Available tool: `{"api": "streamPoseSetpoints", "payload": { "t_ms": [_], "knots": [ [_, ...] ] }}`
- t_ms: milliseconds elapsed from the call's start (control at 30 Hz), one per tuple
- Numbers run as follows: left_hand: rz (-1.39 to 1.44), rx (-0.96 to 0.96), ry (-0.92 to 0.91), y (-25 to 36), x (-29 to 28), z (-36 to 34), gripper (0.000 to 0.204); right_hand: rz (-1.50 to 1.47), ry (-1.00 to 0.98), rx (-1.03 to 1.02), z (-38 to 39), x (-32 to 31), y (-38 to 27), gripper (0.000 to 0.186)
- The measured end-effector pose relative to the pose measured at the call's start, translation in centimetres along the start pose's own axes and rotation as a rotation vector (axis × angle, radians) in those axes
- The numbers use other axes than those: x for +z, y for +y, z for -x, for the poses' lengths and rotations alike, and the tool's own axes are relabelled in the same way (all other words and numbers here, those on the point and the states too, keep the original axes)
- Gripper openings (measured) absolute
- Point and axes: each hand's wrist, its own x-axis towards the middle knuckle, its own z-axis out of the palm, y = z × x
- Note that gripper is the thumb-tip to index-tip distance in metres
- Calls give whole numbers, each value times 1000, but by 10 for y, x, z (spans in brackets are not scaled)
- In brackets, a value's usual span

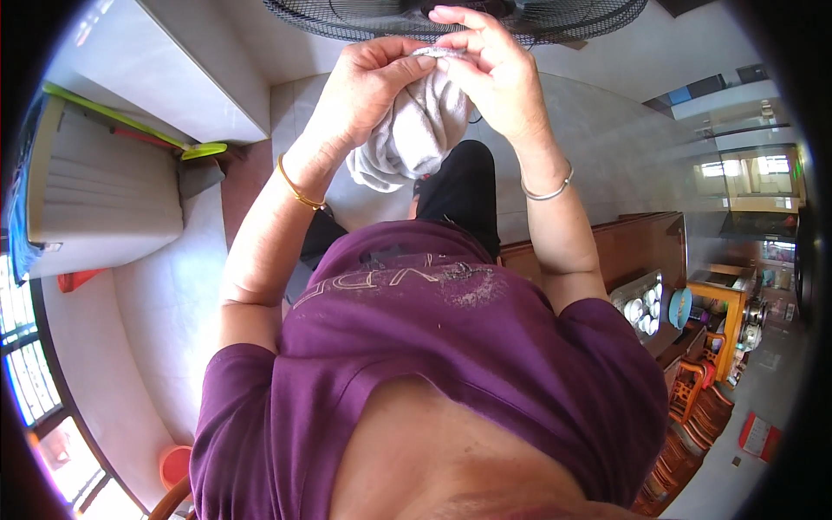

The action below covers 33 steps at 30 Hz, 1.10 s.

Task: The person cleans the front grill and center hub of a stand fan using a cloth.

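A bunched light grey cloth (407,130) hangs from my hands at the top middle, over my dark-trousered legs. My left hand (368,91) pinches its upper edge between thumb and fingers. My right hand (498,87) holds the same edge from the other side, its thumb on the cloth and some fingers raised. Just beyond my fingers is the black wire guard of a fan (572,17).
At left stand a beige padded object (108,186) with a green-yellow long item (147,121) above it, and a red bucket (173,465). At right are a brown wooden table (633,238) bearing a tray of white cups (641,308), and several wooden chairs (698,416).
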Motion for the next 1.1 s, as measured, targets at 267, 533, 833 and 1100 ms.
{"api": "streamPoseSetpoints", "payload": {
  "t_ms": [267, 533, 833, 1100],
  "knots": [
    [384, -88, 101, -4, -9, -10, 11, -124, -183, 330, 28, -17, 43, 27],
    [314, -63, 79, -15, -1, -30, 11, -734, 107, 275, 26, -43, 43, 26],
    [262, -45, 119, -8, 28, -47, 19, -1199, 137, 213, 29, -52, 55, 17],
    [158, 95, -58, 5, 83, -77, 18, -1332, 278, -56, 12, -82, 27, 23]
  ]
}}
